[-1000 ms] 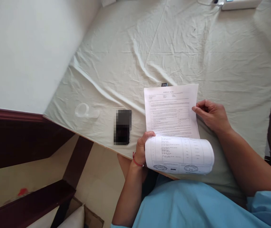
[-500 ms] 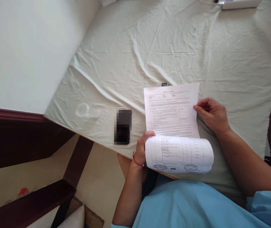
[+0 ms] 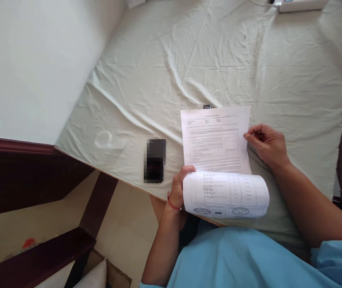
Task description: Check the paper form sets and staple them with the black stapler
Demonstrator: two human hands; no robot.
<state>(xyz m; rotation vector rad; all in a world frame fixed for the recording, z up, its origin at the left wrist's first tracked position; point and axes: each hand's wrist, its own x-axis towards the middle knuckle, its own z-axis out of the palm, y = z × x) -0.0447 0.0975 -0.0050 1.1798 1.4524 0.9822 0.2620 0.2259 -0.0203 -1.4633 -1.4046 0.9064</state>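
A printed paper sheet [image 3: 214, 140] with small text and a table lies near the table's front edge. Over its lower part curls another printed sheet [image 3: 225, 194], its lower end bent toward me, with two round stamps on it. At the left side of the curled sheet, my left hand [image 3: 179, 186] is closed on it, thumb on top, a red string around the wrist. My right hand [image 3: 267, 144] pinches the right edge of the flat sheet between thumb and fingers. Beyond the sheet's top edge a small dark object [image 3: 207, 107] sticks out, mostly covered.
Left of the papers lies a black phone [image 3: 155, 161], partly pixelated. A clear round plastic container [image 3: 103, 139] is farther left. A white device [image 3: 303, 5] with a cable sits at the far edge of the cloth-covered table [image 3: 141, 80]. A white wall [image 3: 39, 68] borders the left.
Almost nothing differs; the whole view shifts very slightly. Both hands keep their places on the papers.
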